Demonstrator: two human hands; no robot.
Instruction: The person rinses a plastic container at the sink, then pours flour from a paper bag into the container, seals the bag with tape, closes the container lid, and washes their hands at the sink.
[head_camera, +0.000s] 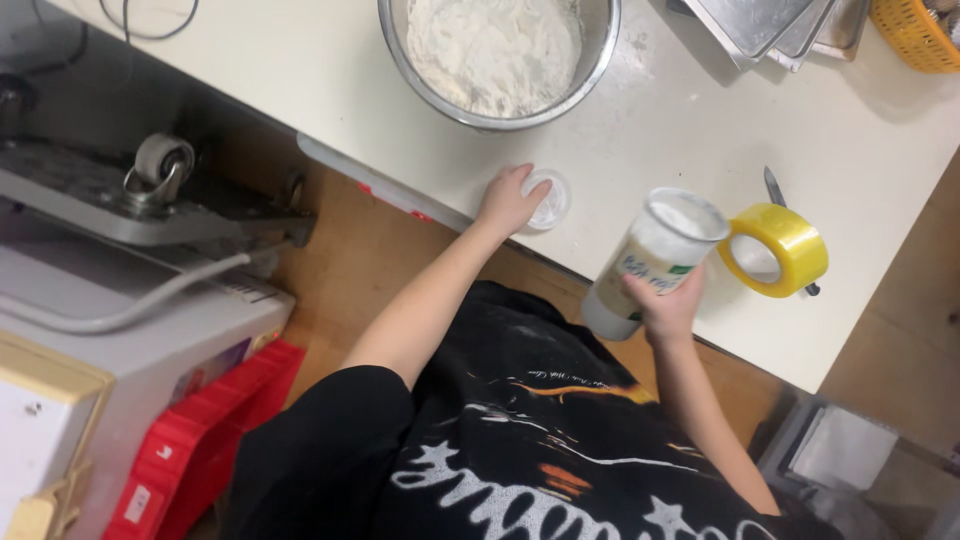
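Near the middle of the frame the left hand (507, 200) lies on the white table (860, 150), its fingers laid over the edge of a small round white lid (550, 200) that sits flat on the tabletop; the fingers rest on it, slightly curled and close together, and whether they pinch the rim cannot be told from above. To the right and a little lower, the right hand (668, 308) is wrapped around the lower half of a clear plastic jar (655, 262) with a pale label, fingers and thumb clamped on its side. The jar is open at the top, tilted so that its mouth points toward the upper right, and white powder shows inside it; its base hangs just past the table's near edge. Just beside the jar's mouth, to the right, a roll of yellow tape (775, 250) stands on the table, and a thin dark-handled blade (775, 188) lies partly behind it. At the top centre a large steel bowl (600, 60) holds a heap of white flour (495, 45), with the lid well below its rim. In the upper right corner lie stacked metal trays (770, 30) and the edge of a yellow basket (915, 35). On the left side of the frame, below the table, stands a grey machine (130, 320) with a red crate (200, 440) beside it on the floor.
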